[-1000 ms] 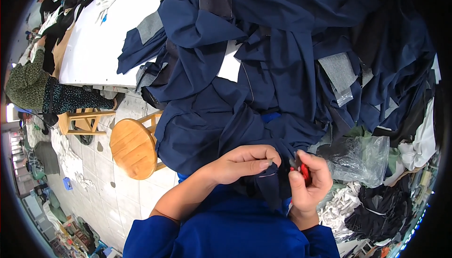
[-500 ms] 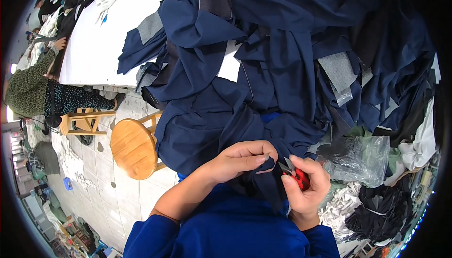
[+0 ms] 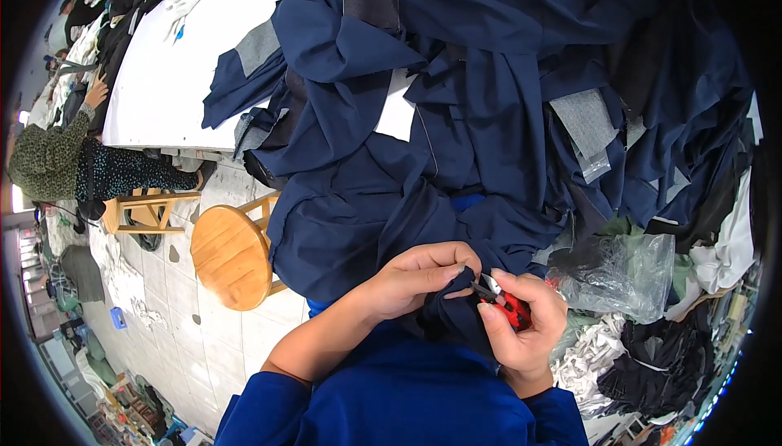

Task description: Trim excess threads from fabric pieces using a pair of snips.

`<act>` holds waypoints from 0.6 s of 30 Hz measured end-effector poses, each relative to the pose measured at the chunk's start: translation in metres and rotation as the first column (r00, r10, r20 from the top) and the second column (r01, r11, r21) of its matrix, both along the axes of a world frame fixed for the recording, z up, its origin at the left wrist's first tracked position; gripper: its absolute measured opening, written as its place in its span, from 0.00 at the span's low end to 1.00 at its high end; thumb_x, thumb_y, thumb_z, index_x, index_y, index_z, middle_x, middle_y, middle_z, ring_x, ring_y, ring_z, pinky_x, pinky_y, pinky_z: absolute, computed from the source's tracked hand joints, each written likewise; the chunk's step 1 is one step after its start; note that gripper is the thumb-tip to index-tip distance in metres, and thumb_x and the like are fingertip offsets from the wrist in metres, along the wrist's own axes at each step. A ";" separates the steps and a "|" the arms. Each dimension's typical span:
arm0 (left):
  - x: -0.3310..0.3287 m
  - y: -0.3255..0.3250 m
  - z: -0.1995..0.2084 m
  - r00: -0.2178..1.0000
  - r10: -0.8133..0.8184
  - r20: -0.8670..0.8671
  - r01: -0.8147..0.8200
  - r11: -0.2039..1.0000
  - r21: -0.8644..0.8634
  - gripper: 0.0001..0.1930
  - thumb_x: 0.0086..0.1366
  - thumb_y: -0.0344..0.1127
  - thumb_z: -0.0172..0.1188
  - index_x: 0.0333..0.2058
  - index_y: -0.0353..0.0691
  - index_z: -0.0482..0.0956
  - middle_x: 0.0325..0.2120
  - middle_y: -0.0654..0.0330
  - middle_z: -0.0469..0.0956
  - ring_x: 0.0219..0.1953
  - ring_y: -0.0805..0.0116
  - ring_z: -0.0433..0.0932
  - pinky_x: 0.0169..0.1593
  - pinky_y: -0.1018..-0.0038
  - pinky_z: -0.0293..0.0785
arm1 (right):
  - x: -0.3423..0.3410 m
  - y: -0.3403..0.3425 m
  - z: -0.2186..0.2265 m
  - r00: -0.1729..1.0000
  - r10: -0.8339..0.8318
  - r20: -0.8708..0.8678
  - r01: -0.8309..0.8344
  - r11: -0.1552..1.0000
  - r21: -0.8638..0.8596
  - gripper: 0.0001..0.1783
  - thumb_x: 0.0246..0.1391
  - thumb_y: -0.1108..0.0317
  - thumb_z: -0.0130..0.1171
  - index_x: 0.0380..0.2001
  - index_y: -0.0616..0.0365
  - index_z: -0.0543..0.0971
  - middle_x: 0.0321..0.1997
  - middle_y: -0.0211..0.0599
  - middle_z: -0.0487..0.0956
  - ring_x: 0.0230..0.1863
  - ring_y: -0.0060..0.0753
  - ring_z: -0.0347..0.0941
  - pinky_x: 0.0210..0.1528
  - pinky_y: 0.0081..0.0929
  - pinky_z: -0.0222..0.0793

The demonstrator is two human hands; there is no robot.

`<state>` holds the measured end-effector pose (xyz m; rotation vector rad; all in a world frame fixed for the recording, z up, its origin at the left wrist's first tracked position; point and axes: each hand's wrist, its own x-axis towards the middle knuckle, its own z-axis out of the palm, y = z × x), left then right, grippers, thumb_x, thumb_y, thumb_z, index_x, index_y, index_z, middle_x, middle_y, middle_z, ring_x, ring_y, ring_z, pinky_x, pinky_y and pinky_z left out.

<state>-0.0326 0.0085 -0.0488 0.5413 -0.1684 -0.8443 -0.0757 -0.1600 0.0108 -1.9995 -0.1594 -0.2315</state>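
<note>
Between thumb and fingers, my left hand (image 3: 423, 276) pinches a folded edge of dark navy fabric (image 3: 460, 314). My right hand (image 3: 528, 309) is closed around small red-handled thread snips (image 3: 513, 312). Their metal blades point left and touch, or nearly touch, the cloth beside my left fingertips; whether the blades are apart is hard to make out. A large heap of navy garments (image 3: 350, 226) lies just beyond my hands and spreads over the table.
A round wooden stool (image 3: 232, 257) stands left of the heap. A clear plastic bag (image 3: 623, 275) lies to the right, above white scraps (image 3: 593, 356) and black scraps (image 3: 660, 364). At far left, a person (image 3: 49, 157) works by the white table (image 3: 155, 96).
My right hand has moved slightly left, bringing the snips' blades to the cloth at my left fingers. The person at far left has raised a hand.
</note>
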 end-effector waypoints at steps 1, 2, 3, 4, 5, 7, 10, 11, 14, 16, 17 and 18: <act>0.000 0.000 0.001 1.000 0.000 0.000 0.000 1.000 0.000 0.14 0.68 0.41 0.48 0.39 0.34 0.71 0.29 0.66 0.67 0.31 0.79 0.63 0.37 0.81 0.60 | 0.000 0.000 0.000 1.000 -0.002 0.001 0.002 1.000 0.007 0.16 0.37 0.74 0.67 0.34 0.63 0.78 0.17 0.32 0.76 0.15 0.26 0.69 0.21 0.19 0.58; 0.000 -0.001 0.001 1.000 0.002 0.001 -0.002 1.000 -0.002 0.14 0.68 0.41 0.48 0.39 0.34 0.71 0.30 0.66 0.67 0.31 0.79 0.63 0.38 0.81 0.60 | -0.001 0.000 0.000 1.000 -0.003 0.000 0.003 1.000 0.006 0.16 0.37 0.74 0.67 0.34 0.63 0.78 0.17 0.32 0.76 0.15 0.26 0.69 0.21 0.19 0.58; 0.000 -0.001 0.002 1.000 0.005 0.003 -0.005 1.000 -0.005 0.14 0.68 0.41 0.47 0.39 0.34 0.71 0.31 0.66 0.67 0.32 0.80 0.63 0.38 0.81 0.60 | -0.003 -0.001 0.000 1.000 0.011 -0.020 -0.010 1.000 0.008 0.17 0.38 0.73 0.66 0.35 0.64 0.77 0.18 0.33 0.74 0.18 0.23 0.68 0.22 0.17 0.58; 0.000 -0.001 0.002 1.000 0.006 0.002 -0.006 1.000 -0.005 0.14 0.68 0.41 0.47 0.39 0.34 0.71 0.31 0.66 0.67 0.32 0.80 0.63 0.38 0.81 0.60 | -0.004 -0.002 0.000 0.999 0.024 -0.040 -0.024 1.000 0.010 0.18 0.38 0.73 0.66 0.36 0.66 0.77 0.20 0.34 0.72 0.20 0.21 0.66 0.23 0.15 0.58; 0.001 0.000 0.001 0.999 0.007 0.031 -0.007 1.000 -0.016 0.14 0.68 0.40 0.47 0.39 0.34 0.71 0.31 0.66 0.67 0.32 0.80 0.63 0.38 0.81 0.61 | -0.004 -0.002 -0.001 0.999 0.025 -0.040 -0.024 1.000 0.010 0.18 0.38 0.73 0.66 0.36 0.66 0.77 0.20 0.34 0.72 0.20 0.21 0.66 0.23 0.15 0.58; 0.002 0.000 0.001 0.998 0.006 0.060 -0.005 1.000 -0.028 0.14 0.69 0.40 0.47 0.40 0.34 0.71 0.32 0.66 0.67 0.32 0.80 0.63 0.39 0.82 0.61 | -0.004 -0.001 -0.001 0.999 0.006 -0.048 -0.004 0.999 0.040 0.18 0.38 0.73 0.66 0.37 0.66 0.77 0.19 0.33 0.72 0.20 0.21 0.66 0.24 0.15 0.58; 0.002 0.001 0.002 0.996 0.009 0.089 -0.011 1.000 0.023 0.14 0.69 0.40 0.47 0.40 0.34 0.71 0.32 0.67 0.67 0.32 0.80 0.63 0.39 0.82 0.61 | -0.001 0.001 -0.001 1.000 -0.020 0.019 0.020 1.000 0.004 0.17 0.36 0.74 0.67 0.35 0.63 0.78 0.18 0.33 0.76 0.16 0.27 0.71 0.22 0.20 0.61; 0.002 0.001 0.002 0.995 0.008 0.095 -0.010 1.000 0.026 0.13 0.69 0.40 0.46 0.40 0.34 0.71 0.32 0.67 0.67 0.33 0.80 0.63 0.39 0.82 0.60 | 0.000 0.000 -0.002 1.000 -0.020 0.019 0.020 1.000 0.004 0.17 0.36 0.74 0.67 0.35 0.63 0.78 0.18 0.33 0.76 0.16 0.27 0.71 0.22 0.20 0.61; -0.001 0.001 -0.001 0.995 0.009 0.104 -0.012 1.000 0.021 0.13 0.69 0.40 0.46 0.40 0.35 0.71 0.32 0.67 0.67 0.33 0.80 0.63 0.39 0.82 0.60 | 0.003 -0.003 -0.006 0.985 0.044 0.169 -0.036 0.998 -0.050 0.17 0.36 0.75 0.67 0.35 0.63 0.78 0.18 0.33 0.76 0.16 0.28 0.71 0.22 0.20 0.62; -0.001 0.001 -0.002 0.994 0.011 0.107 -0.013 1.000 0.012 0.13 0.69 0.40 0.46 0.40 0.35 0.71 0.32 0.67 0.66 0.33 0.80 0.63 0.39 0.82 0.60 | 0.002 -0.003 -0.003 0.994 0.037 0.107 -0.036 0.999 -0.015 0.17 0.37 0.75 0.67 0.35 0.64 0.78 0.19 0.35 0.76 0.17 0.30 0.72 0.23 0.21 0.63; -0.001 0.000 0.000 0.993 0.018 0.121 -0.020 1.000 0.022 0.13 0.69 0.40 0.46 0.40 0.35 0.71 0.31 0.67 0.66 0.33 0.80 0.63 0.39 0.82 0.60 | 0.001 -0.002 -0.004 0.993 0.038 0.107 -0.037 0.999 -0.014 0.17 0.37 0.75 0.67 0.35 0.64 0.78 0.19 0.35 0.76 0.17 0.30 0.72 0.23 0.21 0.63; 0.000 -0.001 0.002 0.991 0.021 0.134 -0.026 0.999 0.031 0.13 0.69 0.40 0.46 0.40 0.34 0.71 0.31 0.68 0.66 0.33 0.80 0.63 0.39 0.82 0.60 | -0.003 -0.001 -0.005 0.999 0.012 0.039 -0.014 0.999 0.042 0.16 0.38 0.75 0.66 0.35 0.65 0.78 0.20 0.37 0.77 0.18 0.30 0.72 0.24 0.20 0.63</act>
